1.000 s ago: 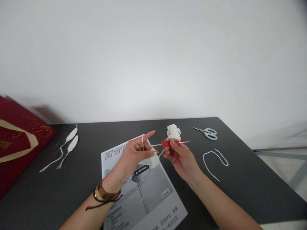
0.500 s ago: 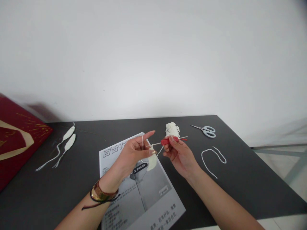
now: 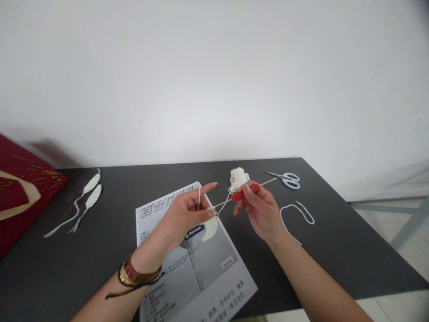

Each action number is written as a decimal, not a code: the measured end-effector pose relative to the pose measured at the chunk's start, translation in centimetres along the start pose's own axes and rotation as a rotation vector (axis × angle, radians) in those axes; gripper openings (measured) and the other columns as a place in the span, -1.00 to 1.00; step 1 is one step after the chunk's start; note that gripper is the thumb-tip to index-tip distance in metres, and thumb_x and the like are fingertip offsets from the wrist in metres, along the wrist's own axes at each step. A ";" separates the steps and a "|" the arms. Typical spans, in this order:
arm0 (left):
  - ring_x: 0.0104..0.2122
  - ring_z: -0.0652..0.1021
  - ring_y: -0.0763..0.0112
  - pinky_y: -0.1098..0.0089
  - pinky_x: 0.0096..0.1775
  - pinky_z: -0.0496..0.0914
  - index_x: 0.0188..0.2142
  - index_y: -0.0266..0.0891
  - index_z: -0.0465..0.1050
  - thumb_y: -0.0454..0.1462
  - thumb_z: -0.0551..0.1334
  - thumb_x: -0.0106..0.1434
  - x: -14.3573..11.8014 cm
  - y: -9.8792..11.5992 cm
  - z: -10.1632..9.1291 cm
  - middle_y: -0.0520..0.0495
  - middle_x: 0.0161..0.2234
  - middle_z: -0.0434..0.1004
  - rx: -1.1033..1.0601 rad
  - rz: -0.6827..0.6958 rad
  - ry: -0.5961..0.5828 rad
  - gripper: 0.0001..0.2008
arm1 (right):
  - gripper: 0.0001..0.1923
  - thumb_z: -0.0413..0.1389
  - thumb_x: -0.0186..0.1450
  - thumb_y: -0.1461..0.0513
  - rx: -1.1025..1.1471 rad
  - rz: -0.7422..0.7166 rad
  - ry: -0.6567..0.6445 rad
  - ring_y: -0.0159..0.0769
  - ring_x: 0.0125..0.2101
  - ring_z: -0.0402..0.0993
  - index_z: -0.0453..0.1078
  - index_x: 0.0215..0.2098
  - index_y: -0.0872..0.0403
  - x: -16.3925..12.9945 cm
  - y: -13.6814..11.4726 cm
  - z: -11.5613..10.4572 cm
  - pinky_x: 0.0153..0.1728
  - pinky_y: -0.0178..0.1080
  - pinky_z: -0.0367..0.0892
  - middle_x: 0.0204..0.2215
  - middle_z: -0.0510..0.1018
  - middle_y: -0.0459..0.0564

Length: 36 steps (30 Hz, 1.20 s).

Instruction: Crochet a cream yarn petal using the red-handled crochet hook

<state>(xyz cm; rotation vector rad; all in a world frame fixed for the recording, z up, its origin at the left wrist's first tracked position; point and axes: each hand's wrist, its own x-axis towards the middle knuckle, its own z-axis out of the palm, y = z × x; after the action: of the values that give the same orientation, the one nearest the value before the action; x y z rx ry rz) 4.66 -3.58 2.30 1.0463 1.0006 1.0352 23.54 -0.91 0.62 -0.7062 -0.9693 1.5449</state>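
My left hand (image 3: 187, 208) pinches a small white crochet piece (image 3: 210, 229) between thumb and fingers, over a printed sheet. White yarn runs over its raised index finger. In my right hand (image 3: 258, 203) is a crochet hook with a red handle (image 3: 246, 192), closed in the fingers. The hook's thin shaft points left, its tip at the piece by my left fingertips; the exact stitch is too small to make out. Behind my right hand lies a bundle of white yarn (image 3: 239, 179), with a strand leading down toward the piece.
The printed sheet (image 3: 231, 290) lies under my left hand on the black table (image 3: 268, 286). Grey-handled scissors (image 3: 288, 180) and a loose yarn length (image 3: 310, 220) are at right. Two finished white crochet pieces (image 3: 94, 196) with tails lie left, near a red bag (image 3: 20, 201).
My right hand has turned the crochet hook, so its back end now points more up and right. My left hand keeps its pinch on the crochet piece. The view has shifted slightly.
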 end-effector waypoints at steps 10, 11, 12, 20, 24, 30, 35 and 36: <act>-0.56 0.32 0.54 0.46 -0.44 0.20 0.04 -0.14 0.42 -0.34 0.39 0.00 0.1 -0.1 -0.1 0.12 -0.53 0.34 0.060 0.007 0.047 -0.43 | -0.85 0.14 0.26 0.15 -0.287 -0.275 -0.026 -0.36 -0.57 0.38 0.47 -0.38 0.05 -0.7 -0.4 -0.3 -0.52 -0.26 0.35 -0.55 0.50 -0.09; -0.56 0.32 0.54 0.46 -0.44 0.20 0.03 -0.14 0.43 -0.34 0.39 -0.01 0.2 -0.1 -0.1 0.12 -0.54 0.34 0.068 0.009 0.055 -0.44 | -0.86 0.14 0.27 0.16 -0.324 -0.303 -0.024 -0.36 -0.56 0.39 0.47 -0.38 0.05 -0.8 -0.5 -0.3 -0.51 -0.26 0.34 -0.53 0.50 -0.08; -0.56 0.33 0.54 0.45 -0.43 0.22 0.00 -0.14 0.45 -0.35 0.38 -0.01 0.2 -0.1 -0.1 0.12 -0.54 0.34 0.080 0.014 0.065 -0.47 | -0.87 0.13 0.27 0.18 -0.371 -0.332 -0.025 -0.35 -0.55 0.40 0.47 -0.38 0.04 -1.0 -0.5 -0.2 -0.50 -0.26 0.34 -0.51 0.50 -0.08; -0.42 0.48 0.35 0.39 -0.38 0.27 -0.55 -0.24 0.49 -0.42 0.36 -0.07 0.5 0.0 0.3 0.08 -0.62 0.32 0.257 0.071 0.181 -0.90 | -0.85 0.08 0.26 0.34 -0.824 -0.617 -0.177 -0.29 -0.44 0.45 0.45 -0.27 -0.01 -2.0 -0.8 0.1 -0.42 -0.23 0.34 -0.44 0.54 -0.03; -0.16 0.50 0.15 0.33 -0.24 0.31 -0.67 -0.22 0.42 -0.45 0.34 -0.09 0.8 -0.5 0.2 0.02 -0.63 0.39 0.293 0.161 0.235 -0.82 | -0.65 0.09 0.21 0.41 -0.980 -0.824 -0.363 -0.26 -0.44 0.46 0.38 -0.08 -0.03 -2.1 -0.4 0.3 -0.44 -0.21 0.39 -0.40 0.59 0.00; -0.54 0.45 0.41 0.39 -0.39 0.31 -0.05 -0.24 0.50 -0.41 0.34 -0.02 0.9 -1.6 0.3 0.11 -0.63 0.41 0.309 0.159 0.295 -0.53 | -0.59 0.08 0.22 0.40 -1.168 -0.983 -0.518 -0.21 -0.38 0.52 0.35 0.03 0.05 -2.2 0.7 -0.2 -0.38 -0.18 0.45 -0.32 0.62 0.10; -0.53 0.48 0.49 0.42 -0.33 0.35 0.21 -0.22 0.20 -0.35 0.37 0.02 0.5 -1.3 0.8 0.10 -0.54 0.52 0.010 0.133 0.321 -0.25 | -0.50 0.07 0.20 0.45 -1.012 -0.971 -0.434 -0.23 -0.28 0.53 0.32 0.09 0.01 -1.9 0.7 -0.4 -0.30 -0.19 0.47 -0.23 0.60 0.09; -0.49 0.52 0.47 0.41 -0.28 0.36 0.22 -0.22 0.17 -0.35 0.38 0.01 0.4 -1.1 0.9 0.11 -0.54 0.53 -0.067 0.130 0.310 -0.22 | -0.51 0.07 0.19 0.47 -0.942 -0.933 -0.380 -0.25 -0.30 0.53 0.35 0.05 0.00 -1.8 0.5 -0.3 -0.32 -0.21 0.47 -0.25 0.60 0.08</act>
<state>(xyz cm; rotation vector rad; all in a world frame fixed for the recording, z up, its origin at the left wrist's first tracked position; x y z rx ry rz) 5.79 -3.53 1.34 0.9216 1.1490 1.3579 23.90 -2.60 -0.12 -0.4385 -1.9944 0.3345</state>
